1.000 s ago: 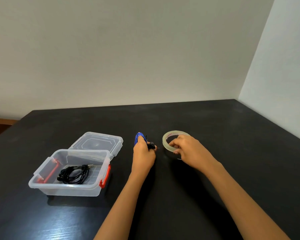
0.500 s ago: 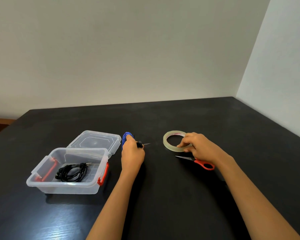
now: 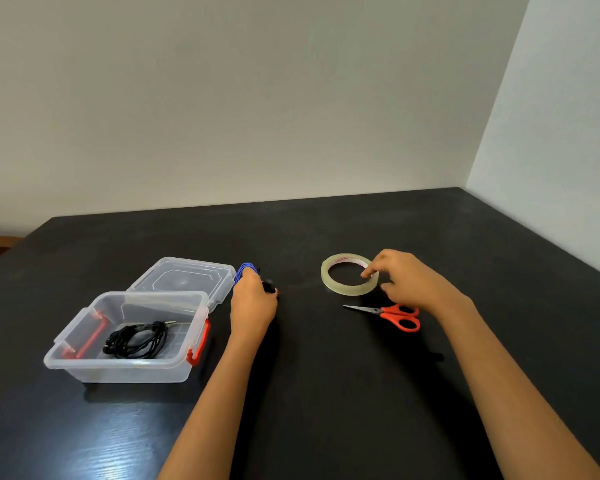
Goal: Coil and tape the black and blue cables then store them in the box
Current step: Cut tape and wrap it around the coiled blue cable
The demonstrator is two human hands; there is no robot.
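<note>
My left hand (image 3: 252,304) grips the coiled blue cable (image 3: 245,270), whose loops stick out above my fingers beside the box lid. The coiled black cable (image 3: 137,340) lies inside the clear plastic box (image 3: 118,370) with red latches at the left. My right hand (image 3: 404,280) pinches the near right rim of the clear tape roll (image 3: 340,287), which lies flat on the black table. Red-handled scissors (image 3: 392,315) lie just in front of the roll, under my right wrist.
The box's lid (image 3: 184,277) is folded open behind it. The black table (image 3: 326,393) meets walls at the back and right; its left edge runs diagonally past the box.
My left hand has carried the blue cable leftwards, close to the box lid. My right hand has shifted to the right side of the tape roll, uncovering the scissors.
</note>
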